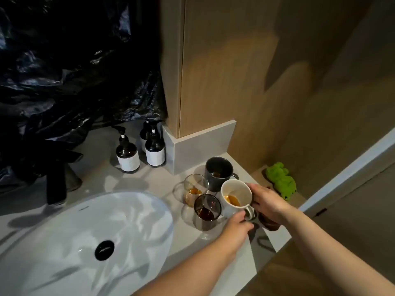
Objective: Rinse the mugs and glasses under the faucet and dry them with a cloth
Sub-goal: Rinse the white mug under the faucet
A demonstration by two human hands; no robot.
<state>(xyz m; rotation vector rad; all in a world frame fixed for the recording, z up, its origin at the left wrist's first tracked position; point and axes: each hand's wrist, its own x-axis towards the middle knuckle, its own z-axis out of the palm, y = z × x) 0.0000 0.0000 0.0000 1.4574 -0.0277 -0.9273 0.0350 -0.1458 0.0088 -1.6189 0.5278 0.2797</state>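
White mug (236,195), brown dregs in its bottom, stands on the counter just right of the sink (136,212), grouped with a dark mug (219,173), a clear glass (195,189) and a smoky glass (207,210). The left hand (236,226) pinches its handle. The right hand (268,201) wraps its side, fingers curled close together.
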